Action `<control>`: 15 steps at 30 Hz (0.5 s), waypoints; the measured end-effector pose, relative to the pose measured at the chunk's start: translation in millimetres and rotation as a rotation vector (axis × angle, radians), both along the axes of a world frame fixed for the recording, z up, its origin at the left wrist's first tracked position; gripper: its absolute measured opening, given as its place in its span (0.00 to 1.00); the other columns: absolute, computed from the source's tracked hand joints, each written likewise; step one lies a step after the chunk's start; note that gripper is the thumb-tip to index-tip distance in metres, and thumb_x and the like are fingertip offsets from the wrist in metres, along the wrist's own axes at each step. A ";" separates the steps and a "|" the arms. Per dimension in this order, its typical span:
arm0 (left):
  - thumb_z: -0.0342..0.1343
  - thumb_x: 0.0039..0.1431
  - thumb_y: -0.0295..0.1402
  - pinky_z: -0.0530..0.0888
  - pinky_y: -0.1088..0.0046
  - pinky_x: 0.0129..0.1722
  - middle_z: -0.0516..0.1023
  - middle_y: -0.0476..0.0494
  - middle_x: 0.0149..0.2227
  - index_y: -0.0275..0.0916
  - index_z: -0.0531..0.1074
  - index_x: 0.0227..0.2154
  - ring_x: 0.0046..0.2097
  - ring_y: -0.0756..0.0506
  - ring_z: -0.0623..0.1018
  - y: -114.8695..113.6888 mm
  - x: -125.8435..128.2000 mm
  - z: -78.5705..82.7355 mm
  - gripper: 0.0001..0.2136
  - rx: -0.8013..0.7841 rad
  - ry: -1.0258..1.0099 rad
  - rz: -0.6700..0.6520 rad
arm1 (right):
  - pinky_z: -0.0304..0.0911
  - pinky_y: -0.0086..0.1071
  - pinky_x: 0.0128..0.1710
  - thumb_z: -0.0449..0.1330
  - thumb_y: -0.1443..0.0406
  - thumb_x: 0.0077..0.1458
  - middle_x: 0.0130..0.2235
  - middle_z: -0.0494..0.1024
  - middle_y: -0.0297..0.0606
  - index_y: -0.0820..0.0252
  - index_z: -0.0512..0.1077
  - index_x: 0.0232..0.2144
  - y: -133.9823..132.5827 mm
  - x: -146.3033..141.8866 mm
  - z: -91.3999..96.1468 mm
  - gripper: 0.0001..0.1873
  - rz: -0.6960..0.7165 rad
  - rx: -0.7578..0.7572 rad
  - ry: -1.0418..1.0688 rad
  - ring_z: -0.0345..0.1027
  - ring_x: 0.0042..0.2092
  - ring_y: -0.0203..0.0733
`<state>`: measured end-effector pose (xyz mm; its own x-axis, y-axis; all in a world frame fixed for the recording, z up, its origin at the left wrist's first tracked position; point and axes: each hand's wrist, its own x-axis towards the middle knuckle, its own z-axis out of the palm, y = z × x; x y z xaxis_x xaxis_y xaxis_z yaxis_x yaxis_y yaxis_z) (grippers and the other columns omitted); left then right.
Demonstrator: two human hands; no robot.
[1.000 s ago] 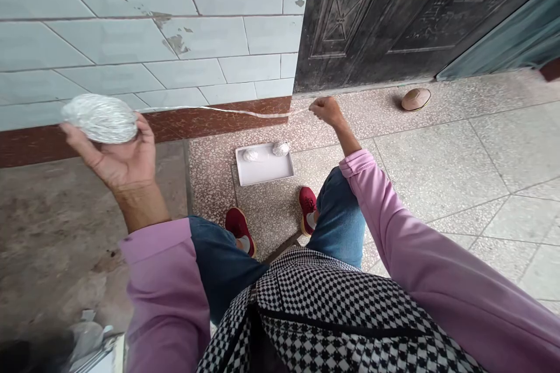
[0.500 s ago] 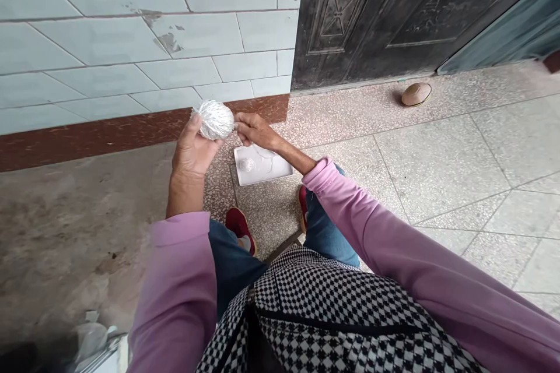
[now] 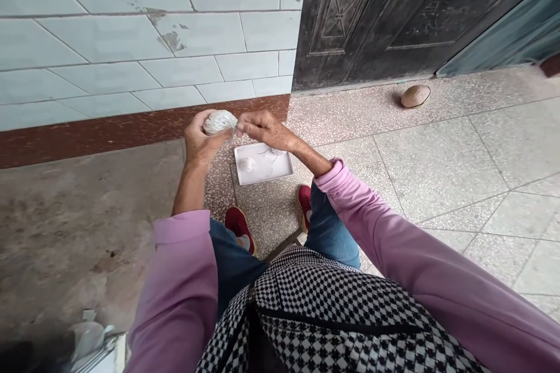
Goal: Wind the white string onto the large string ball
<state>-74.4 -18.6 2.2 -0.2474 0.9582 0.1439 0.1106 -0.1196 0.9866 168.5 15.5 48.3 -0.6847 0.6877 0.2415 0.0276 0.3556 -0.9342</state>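
Observation:
My left hand (image 3: 199,141) is wrapped round a white ball of string (image 3: 219,122), held in front of my knees. My right hand (image 3: 262,127) is right beside it, fingers pinched on the string's loose strand at the ball's right side. Below both hands, a white tray (image 3: 280,172) lies on the floor. In the tray sits a small white ball of string (image 3: 247,164), with loose strands next to it under my right hand.
My red shoes (image 3: 240,227) stand on the speckled floor just before the tray. A tiled wall with a red base strip (image 3: 87,140) is ahead, a dark metal door (image 3: 394,11) at right. A round tan object (image 3: 415,95) lies near the door.
My hands, spread wide a second ago with the strand stretched between them, have come together. The ball moved from far left to the middle. My right hand is now at the ball.

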 end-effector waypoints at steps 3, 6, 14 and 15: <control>0.89 0.45 0.51 0.85 0.56 0.55 0.92 0.39 0.50 0.42 0.87 0.54 0.52 0.33 0.88 -12.5 9.9 14.6 0.35 -0.116 -0.057 -0.202 | 0.62 0.31 0.40 0.62 0.55 0.97 0.35 0.74 0.30 0.60 0.77 0.41 17.7 9.9 -3.7 0.25 -0.137 -0.023 0.077 0.61 0.37 0.36; 0.91 0.47 0.53 0.86 0.56 0.54 0.93 0.35 0.52 0.41 0.89 0.54 0.50 0.34 0.88 -21.9 17.3 25.2 0.35 -0.181 -0.146 -0.336 | 0.63 0.31 0.40 0.63 0.46 0.95 0.34 0.74 0.30 0.59 0.76 0.37 27.5 14.0 -10.9 0.32 -0.213 -0.041 0.068 0.63 0.36 0.35; 0.92 0.49 0.55 0.93 0.47 0.57 0.93 0.35 0.49 0.46 0.89 0.52 0.57 0.26 0.92 -25.1 21.4 29.5 0.33 -0.142 -0.373 -0.399 | 0.57 0.30 0.37 0.63 0.61 0.93 0.30 0.64 0.27 0.54 0.66 0.33 28.1 -1.2 -24.0 0.28 -0.260 -0.110 0.012 0.58 0.35 0.37; 0.91 0.49 0.56 0.93 0.44 0.60 0.93 0.34 0.50 0.46 0.89 0.52 0.61 0.23 0.92 -24.9 22.0 30.3 0.33 -0.128 -0.394 -0.382 | 0.56 0.30 0.37 0.63 0.61 0.93 0.30 0.63 0.26 0.53 0.65 0.33 28.7 -4.2 -25.1 0.28 -0.267 -0.121 -0.004 0.58 0.35 0.37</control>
